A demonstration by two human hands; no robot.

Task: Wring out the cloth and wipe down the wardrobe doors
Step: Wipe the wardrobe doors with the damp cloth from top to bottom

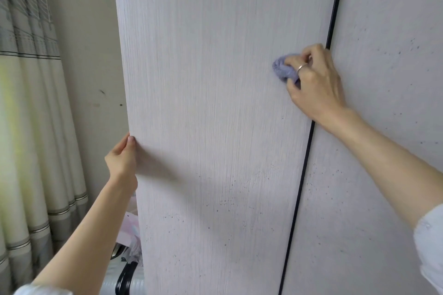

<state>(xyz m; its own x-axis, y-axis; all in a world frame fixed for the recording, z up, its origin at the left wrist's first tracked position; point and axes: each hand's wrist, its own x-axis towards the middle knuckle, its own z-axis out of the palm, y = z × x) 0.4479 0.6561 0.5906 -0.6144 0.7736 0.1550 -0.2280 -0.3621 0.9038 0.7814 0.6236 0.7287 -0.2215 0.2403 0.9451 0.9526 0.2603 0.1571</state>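
Against door [215,103]: right hand [316,84] gripping cloth [284,69]; left hand [122,158] apparently pinching its edge.

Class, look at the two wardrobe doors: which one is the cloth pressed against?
The left door, near its right edge. The right hand holds the purple cloth there; the right door, beyond the dark strip, has none.

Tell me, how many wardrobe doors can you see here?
2. The left door fills the middle, with the left hand holding its outer edge and the right hand pressing a purple cloth on it. The right door lies beyond the dark gap. More may lie out of view.
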